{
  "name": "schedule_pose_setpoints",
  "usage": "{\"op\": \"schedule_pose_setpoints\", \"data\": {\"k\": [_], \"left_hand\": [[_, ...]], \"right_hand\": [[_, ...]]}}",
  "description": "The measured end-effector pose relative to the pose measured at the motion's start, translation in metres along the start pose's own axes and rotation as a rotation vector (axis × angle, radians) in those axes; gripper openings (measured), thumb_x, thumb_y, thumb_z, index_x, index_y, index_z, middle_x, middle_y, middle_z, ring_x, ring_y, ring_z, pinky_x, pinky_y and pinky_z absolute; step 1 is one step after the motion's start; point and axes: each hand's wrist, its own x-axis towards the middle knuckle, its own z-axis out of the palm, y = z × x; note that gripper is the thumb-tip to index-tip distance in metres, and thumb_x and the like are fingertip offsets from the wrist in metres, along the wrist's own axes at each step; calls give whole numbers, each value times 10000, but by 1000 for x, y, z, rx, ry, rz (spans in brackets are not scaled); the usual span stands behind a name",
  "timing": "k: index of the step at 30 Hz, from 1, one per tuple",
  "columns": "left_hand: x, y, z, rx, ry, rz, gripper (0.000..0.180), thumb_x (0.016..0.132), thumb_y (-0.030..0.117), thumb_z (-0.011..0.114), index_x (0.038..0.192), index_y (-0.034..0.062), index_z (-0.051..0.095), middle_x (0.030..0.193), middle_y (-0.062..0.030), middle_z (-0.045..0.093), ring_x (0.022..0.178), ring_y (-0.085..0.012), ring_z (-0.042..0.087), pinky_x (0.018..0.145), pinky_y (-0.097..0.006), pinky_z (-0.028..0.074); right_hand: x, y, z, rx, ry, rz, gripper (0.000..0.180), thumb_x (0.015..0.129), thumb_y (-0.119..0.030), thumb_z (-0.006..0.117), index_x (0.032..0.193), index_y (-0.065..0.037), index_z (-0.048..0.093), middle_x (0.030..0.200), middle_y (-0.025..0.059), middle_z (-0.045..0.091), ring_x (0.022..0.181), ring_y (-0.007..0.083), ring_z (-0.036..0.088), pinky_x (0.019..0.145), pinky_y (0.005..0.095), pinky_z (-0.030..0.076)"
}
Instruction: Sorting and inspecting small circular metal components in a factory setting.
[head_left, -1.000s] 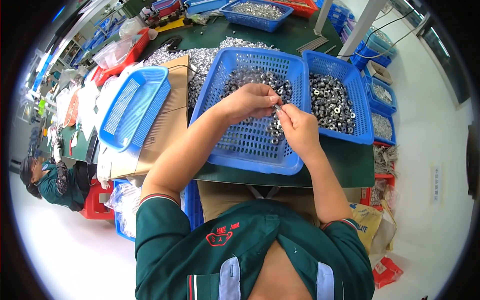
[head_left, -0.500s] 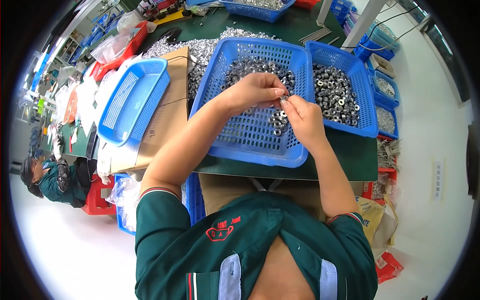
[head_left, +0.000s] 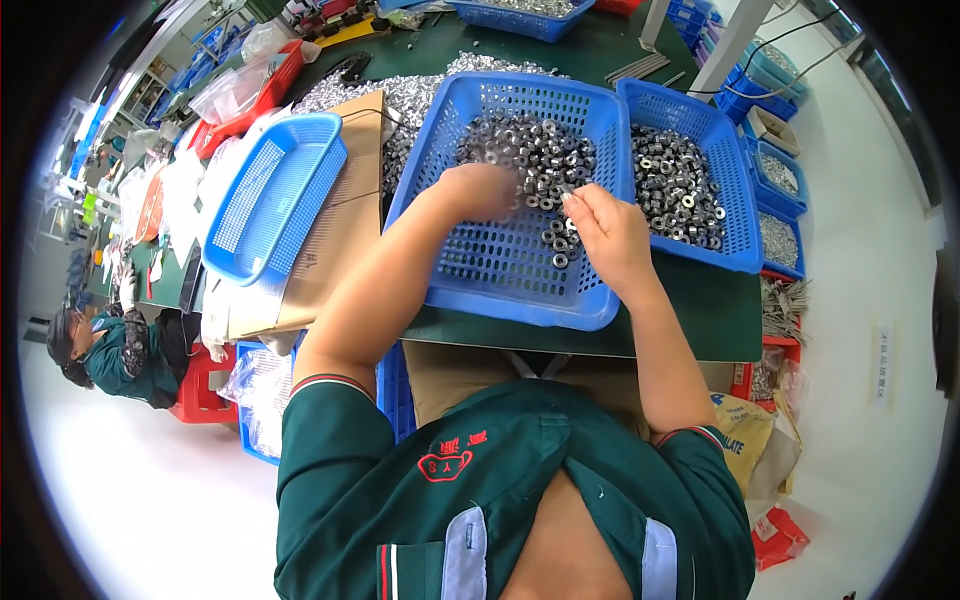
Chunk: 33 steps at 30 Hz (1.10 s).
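Head view: one pinch, one blur

The right hand [head_left: 608,235], at the centre of the frame, had thumb and forefinger pressed together, apparently on a small grey piece [head_left: 567,191] (too tiny to identify). The left hand [head_left: 482,192], farther left in the frame, was smeared by motion; whether it held anything, I could not tell. Both were above the perforated plastic basket [head_left: 490,268] in the upper centre of the frame, where a heap of short metal collars [head_left: 550,150] lay, with several strays lower down, near the right hand.

Singly, the collars looked likely to be light, hard and rigid, with smooth sides that could slip; the outer rim, pinched between thumb and forefinger, seemed the best place to take hold.

By count: two hands, one small grey piece, one basket beneath them, one second blue basket [head_left: 738,230] of similar collars just beside it, and, left of frame, one light-blue basket [head_left: 258,215] partly over a cardboard sheet [head_left: 330,240]. The collars were too many to number, as were the silver parts [head_left: 405,97] heaped at the upper centre.
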Motion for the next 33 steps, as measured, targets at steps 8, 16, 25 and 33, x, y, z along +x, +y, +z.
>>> {"op": "schedule_pose_setpoints", "data": {"k": [8, 16, 25, 33], "left_hand": [[1, 4, 20, 128, 62, 5, 275, 726, 246, 715, 964, 128, 644, 914, -83, 676, 891, -286, 647, 729, -414, 500], [-9, -3, -12, -1016, -273, 356, 197, 899, 188, 606, 1014, 39, 545, 809, -9, 561, 644, -67, 461, 560, -203, 372], [-15, 2, -15, -1505, -367, 541, 219, 912, 168, 589, 1055, 16, 521, 896, -107, 617, 611, -72, 427, 517, -205, 311], [-9, 2, -9, -1644, -241, 502, 174, 914, 135, 591, 1033, 10, 574, 877, -66, 615, 592, -77, 447, 504, -198, 317]], "right_hand": [[1, -6, -3, -33, -19, 7, 232, 909, -267, 563, 804, -61, 586, 628, 147, 584, 584, 342, 583, 521, 417, 426], [1, -7, -5, 0, -5, 32, 222, 908, -252, 558, 802, -59, 585, 635, 155, 590, 581, 345, 584, 512, 418, 425], [1, -7, -5, 6, -10, 39, 212, 906, -243, 555, 805, -64, 607, 641, 140, 603, 578, 326, 592, 513, 398, 430], [1, -8, -3, 10, -23, 36, 217, 899, -255, 569, 795, -68, 609, 623, 138, 588, 551, 320, 577, 496, 394, 418]]}}
